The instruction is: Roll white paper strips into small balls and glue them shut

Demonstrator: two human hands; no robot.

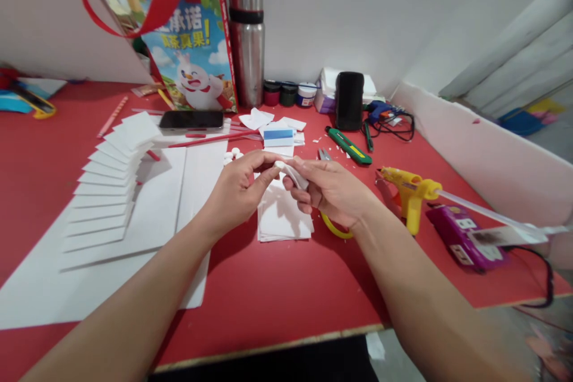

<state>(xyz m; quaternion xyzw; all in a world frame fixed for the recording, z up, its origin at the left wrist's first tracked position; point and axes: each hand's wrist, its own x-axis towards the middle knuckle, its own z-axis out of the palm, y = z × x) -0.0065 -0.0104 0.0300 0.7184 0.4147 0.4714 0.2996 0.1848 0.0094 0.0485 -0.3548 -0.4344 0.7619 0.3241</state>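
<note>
Over the middle of the table, a small white folded or rolled piece of paper (296, 176) is pinched between both hands. My left hand (242, 185) has thumb and forefinger closed on its left end. Around the right part wrap the fingers of my right hand (333, 188). Beneath them lies a stack of white paper sheets (284, 221). Several small white rolls (231, 156) sit just beyond my left hand. Scissors with a yellow handle (335, 230) are partly covered by my right hand and wrist.
At left, a curved stair of white card steps (101, 191) stands on white board (40, 295). Behind are a phone (191, 120), a steel flask (247, 48) and a gift bag (188, 65). To the right lie a green cutter (348, 145), a yellow glue gun (412, 191) and a purple box (465, 236).
</note>
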